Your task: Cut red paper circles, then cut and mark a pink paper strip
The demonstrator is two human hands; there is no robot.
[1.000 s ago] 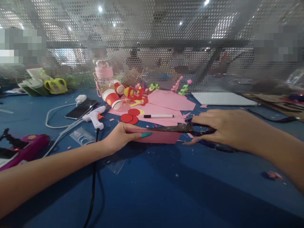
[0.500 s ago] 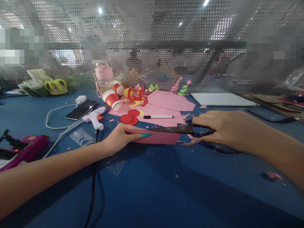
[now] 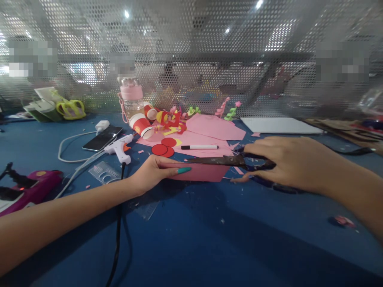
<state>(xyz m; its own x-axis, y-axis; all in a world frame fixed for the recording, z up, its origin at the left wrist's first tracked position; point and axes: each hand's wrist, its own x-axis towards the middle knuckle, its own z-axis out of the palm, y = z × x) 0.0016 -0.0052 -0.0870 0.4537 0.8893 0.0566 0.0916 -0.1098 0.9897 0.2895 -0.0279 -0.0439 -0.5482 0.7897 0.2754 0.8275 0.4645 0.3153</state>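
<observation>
Shifted a touch rightward since the earlier frame: scissors and right hand; no clear change at left hand or pink paper piece. Left grip: pinching the paper's left end, teal-nailed thumb on the near face, fingers mostly hidden behind. Right grip: curled around dark-blue handles, exact finger placement in the loops not readable. Paper between both hands, over the blue table; contact with the top not clear. Blades along its upper edge, tip pointing left, just above the thumbnail. Cannot tell blade gap or bite depth from this angle. For a clean cut, judging from this pose: keep the left pinch firm and flat, slide thumb and hidden fingers back from the tip before squeezing further. Hold blades square to the paper, steer by turning the paper, not by twisting the wrist. Farther out: black-capped marker, red discs and larger pink sheets just beyond the work; don't push into them. White glue gun off left, black cord passing under the left forearm; avoid dragging either.
</observation>
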